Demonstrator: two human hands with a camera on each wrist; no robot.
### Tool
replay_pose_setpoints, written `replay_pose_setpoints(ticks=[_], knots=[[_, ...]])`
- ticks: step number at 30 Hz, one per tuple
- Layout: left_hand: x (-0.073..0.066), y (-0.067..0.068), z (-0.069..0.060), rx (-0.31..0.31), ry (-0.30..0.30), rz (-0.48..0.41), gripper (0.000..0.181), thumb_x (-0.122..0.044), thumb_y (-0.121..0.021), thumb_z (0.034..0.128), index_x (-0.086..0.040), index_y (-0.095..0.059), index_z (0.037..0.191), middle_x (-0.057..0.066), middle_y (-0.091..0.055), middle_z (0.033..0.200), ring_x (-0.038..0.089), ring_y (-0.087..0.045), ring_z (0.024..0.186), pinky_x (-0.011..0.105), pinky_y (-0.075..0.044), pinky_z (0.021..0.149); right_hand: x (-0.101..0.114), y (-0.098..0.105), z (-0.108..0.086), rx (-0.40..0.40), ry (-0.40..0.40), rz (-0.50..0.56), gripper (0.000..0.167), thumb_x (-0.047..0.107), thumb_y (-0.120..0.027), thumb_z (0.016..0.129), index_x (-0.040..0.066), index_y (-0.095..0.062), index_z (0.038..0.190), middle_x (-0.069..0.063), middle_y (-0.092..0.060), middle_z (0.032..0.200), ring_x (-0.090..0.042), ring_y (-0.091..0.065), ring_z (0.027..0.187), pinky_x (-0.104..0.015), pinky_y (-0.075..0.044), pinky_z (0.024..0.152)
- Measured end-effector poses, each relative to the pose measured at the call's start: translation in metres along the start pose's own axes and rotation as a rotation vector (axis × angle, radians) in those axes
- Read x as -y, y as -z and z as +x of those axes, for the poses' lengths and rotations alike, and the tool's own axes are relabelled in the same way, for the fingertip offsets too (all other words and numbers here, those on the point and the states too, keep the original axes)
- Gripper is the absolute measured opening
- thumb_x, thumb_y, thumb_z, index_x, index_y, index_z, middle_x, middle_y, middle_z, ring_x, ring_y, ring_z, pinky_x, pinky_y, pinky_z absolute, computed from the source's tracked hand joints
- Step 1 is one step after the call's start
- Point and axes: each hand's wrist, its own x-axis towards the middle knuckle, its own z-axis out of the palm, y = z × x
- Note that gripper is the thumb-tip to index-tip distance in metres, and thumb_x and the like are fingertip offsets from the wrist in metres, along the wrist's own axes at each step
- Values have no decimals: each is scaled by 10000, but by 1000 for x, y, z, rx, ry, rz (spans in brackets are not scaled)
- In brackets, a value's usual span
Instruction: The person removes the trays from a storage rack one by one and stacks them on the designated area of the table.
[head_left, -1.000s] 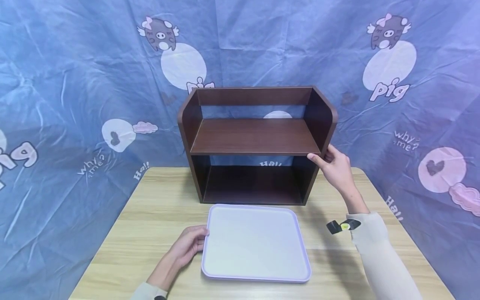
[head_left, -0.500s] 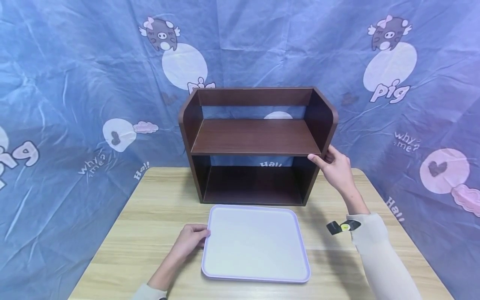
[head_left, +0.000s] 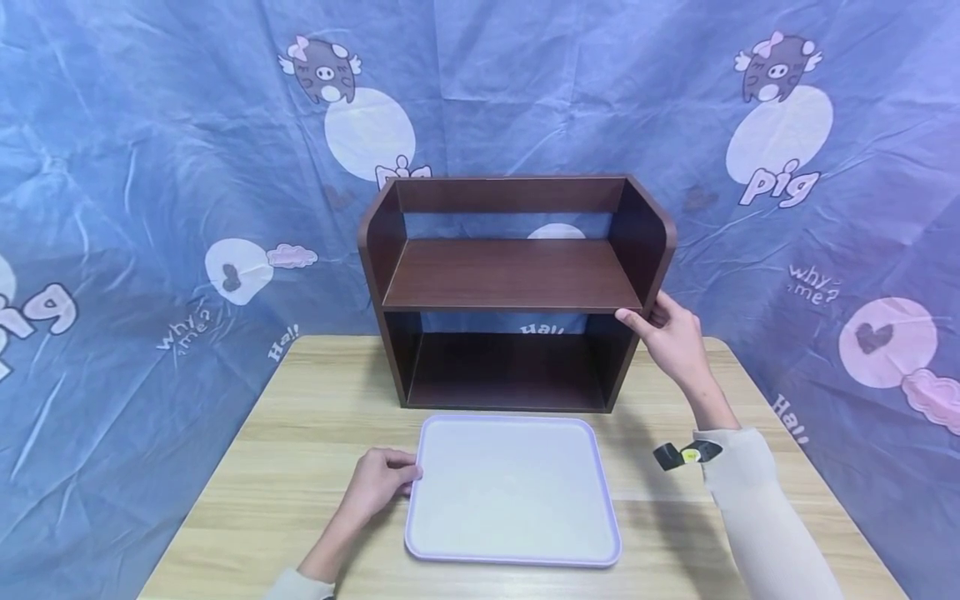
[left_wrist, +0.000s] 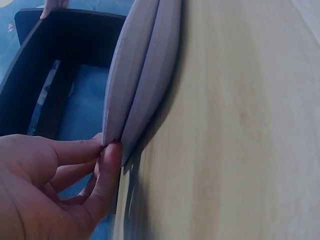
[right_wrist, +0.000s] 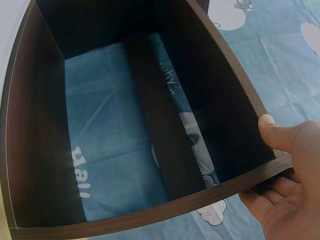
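Note:
A dark brown two-tier desktop shelf (head_left: pixel 513 271) stands upright on the table. My right hand (head_left: pixel 671 333) grips its right side, the thumb on the front edge of the middle board and the other fingers around the outer side panel, as the right wrist view (right_wrist: pixel 295 172) also shows. In front of the shelf lies a pale lilac-rimmed tray (head_left: pixel 513 492). The left wrist view reveals two stacked trays by their rims, an upper tray (left_wrist: pixel 130 65) and a lower tray (left_wrist: pixel 161 75). My left hand (head_left: pixel 378 483) pinches the upper tray's left rim between thumb and fingers.
The wooden table (head_left: pixel 292 450) extends to both sides of the trays and shelf. A blue patterned cloth (head_left: pixel 187 150) hangs behind and along both sides. On the right sleeve sits a black wrist device (head_left: pixel 686 454).
The tray's far edge has shifted slightly toward me and straightened. My left fingers have changed position on its left rim. The right hand and shelf stay where they were.

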Motion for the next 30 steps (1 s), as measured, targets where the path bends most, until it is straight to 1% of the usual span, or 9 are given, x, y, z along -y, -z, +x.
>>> replay_pose_setpoints(ticks=[5, 7, 12, 15, 19, 26, 30], knots=[[0, -1, 2, 18, -12, 9, 137, 16, -778, 873, 86, -777, 991, 133, -772, 810, 167, -718, 607, 280, -651, 583, 0, 1, 0, -1, -1, -1, 588, 375, -800, 967, 59, -642, 1437, -233, -718, 1332, -382, -672, 1287, 27, -456, 816], [0, 0, 2, 19, -2, 11, 138, 14, -787, 865, 77, -769, 987, 115, -763, 802, 164, -709, 608, 280, -647, 583, 0, 1, 0, 0, -6, -1, 594, 380, -800, 967, 63, -639, 1442, -230, -716, 1339, -392, -666, 1294, 28, -452, 817], [-1, 0, 1, 33, 22, 26, 195, -1, -804, 861, 76, -737, 1027, 100, -762, 815, 163, -696, 620, 293, -639, 594, -1, 1, 0, 0, -7, -6, 589, 375, -801, 967, 62, -640, 1440, -231, -712, 1344, -397, -661, 1300, 30, -450, 819], [-1, 1, 1, 43, 23, 27, 225, -10, -797, 868, 81, -728, 1062, 87, -760, 832, 158, -694, 630, 298, -640, 602, -2, 1, 0, -3, -1, -7, 581, 369, -802, 967, 65, -644, 1436, -229, -714, 1342, -385, -664, 1298, 30, -452, 822], [1, 1, 3, 50, 19, 19, 232, -20, -787, 871, 76, -727, 1072, 78, -753, 846, 151, -687, 642, 291, -636, 606, -3, 1, 0, -9, 3, -6, 571, 358, -803, 967, 61, -648, 1430, -234, -716, 1334, -370, -674, 1286, 29, -455, 820], [1, -1, 3, 52, 30, 2, 208, -17, -765, 879, 77, -724, 1060, 103, -749, 869, 157, -688, 653, 304, -647, 618, -2, 1, -3, -27, 8, -19, 554, 375, -804, 965, 60, -665, 1400, -232, -732, 1308, -307, -710, 1243, 23, -467, 815], [2, 1, 6, 46, 20, -7, 184, -10, -739, 897, 77, -732, 1060, 111, -746, 864, 159, -691, 650, 298, -646, 609, -3, -2, -4, -66, 47, -49, 504, 359, -808, 964, 52, -689, 1346, -240, -747, 1267, -365, -724, 1209, 38, -444, 808]])
